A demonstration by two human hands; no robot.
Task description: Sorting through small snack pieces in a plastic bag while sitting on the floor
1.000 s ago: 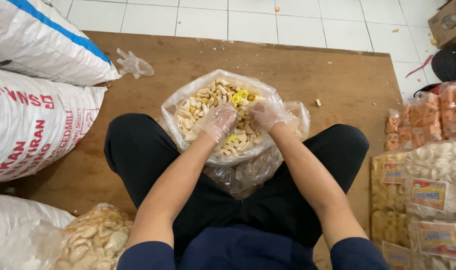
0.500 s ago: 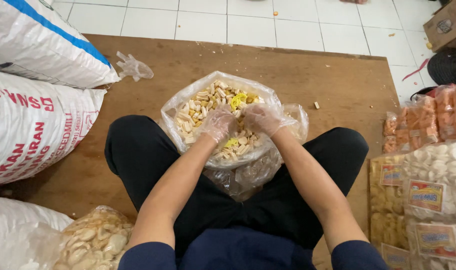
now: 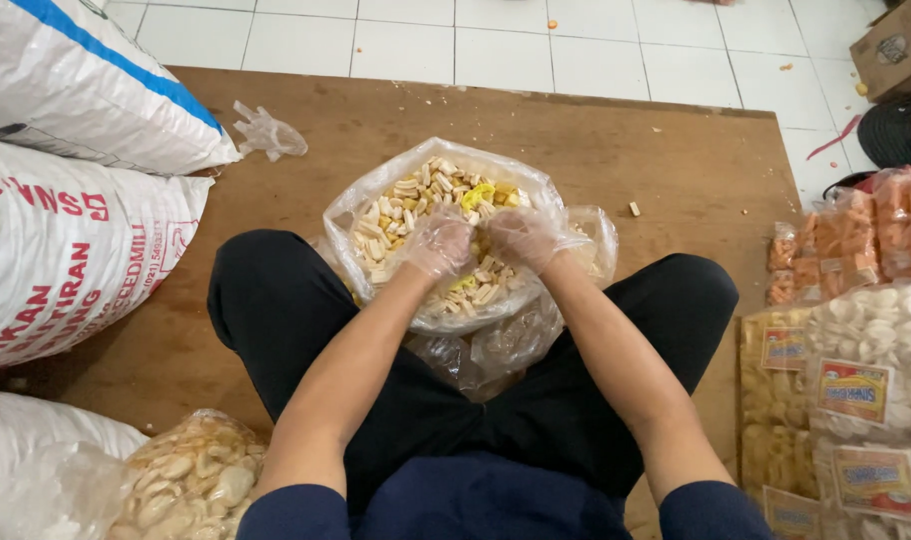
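Clear plastic gloves cover both hands: the left hand point(image 3: 438, 243) and right hand point(image 3: 521, 238) dig, fingers curled together, into pale and yellow crackers filling an open clear plastic bag point(image 3: 376, 192) on the brown wooden board point(image 3: 676, 160) between the knees.

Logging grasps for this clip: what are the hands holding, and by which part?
Both gloved hands, left hand and right hand, are dug into the crackers in the clear bag; whether either grips any cannot be told.
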